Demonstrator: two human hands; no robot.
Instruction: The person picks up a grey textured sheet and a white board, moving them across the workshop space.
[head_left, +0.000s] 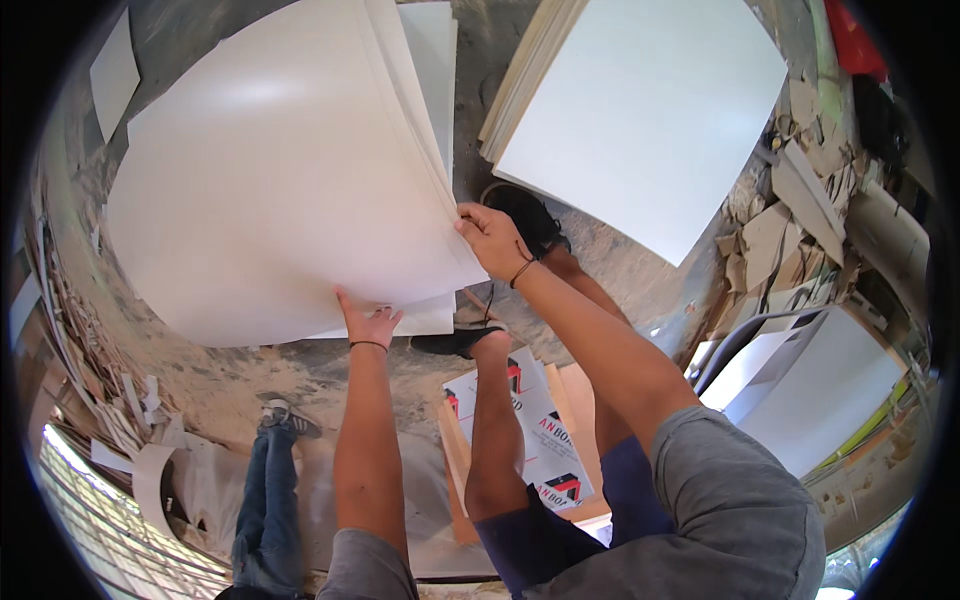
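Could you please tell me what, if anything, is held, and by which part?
The right hand grips the white sheet by its right edge, near the lower corner; the left hand is spread against it.

The view comes from the left camera of 2 wide fisheyes worn side by side on the person's head, facing steeply down. It is upright and unmirrored, so its left is the person's left. Nearest the lens, along the lower edge, are the right sleeve and left sleeve. Farther off, near the middle, come the left hand, right hand and sheet, with the floor beyond. The wide lens takes in both sides of the workplace; the lattice bends toward the rim, and black fills the corners.
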